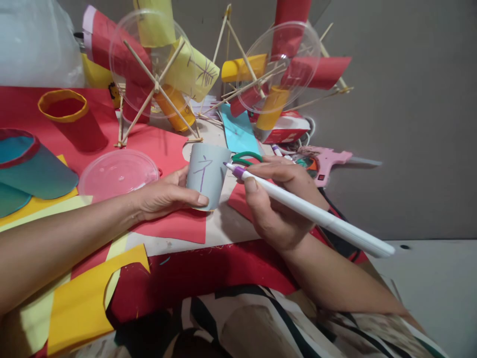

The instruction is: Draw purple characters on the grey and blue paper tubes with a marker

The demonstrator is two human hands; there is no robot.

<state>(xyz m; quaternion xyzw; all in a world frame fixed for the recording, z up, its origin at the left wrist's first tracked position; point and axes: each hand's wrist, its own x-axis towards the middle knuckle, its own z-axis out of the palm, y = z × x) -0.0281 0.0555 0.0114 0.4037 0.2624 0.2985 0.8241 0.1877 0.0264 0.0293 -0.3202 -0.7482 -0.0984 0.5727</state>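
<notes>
left hand (166, 194): gripping a pale grey cylinder (208, 174) low on its left side, thumb across the front near the bottom, fingers mostly hidden
right hand (281, 199): closed around a white marker (316, 209) like a pen, purple tip pointing left
cylinder: held up between the two hands over the work surface, slightly tilted, purple strokes on the front. marker tip is right by its right edge, can't tell if it's touching
behind the right fingers: green scissor handles (248, 156), then a pink glue gun (326, 161) further right
left side: red tube with a yellow rim (74, 122), blue tube with a red rim (42, 166) lying tilted, and a clear round lid (121, 171) flat on red paper (151, 139)
at the back: wooden stick frames (157, 89) with clear discs (158, 59) and red and yellow tubes (322, 72)
front left: cut yellow sheet (80, 306) below the left forearm
</notes>
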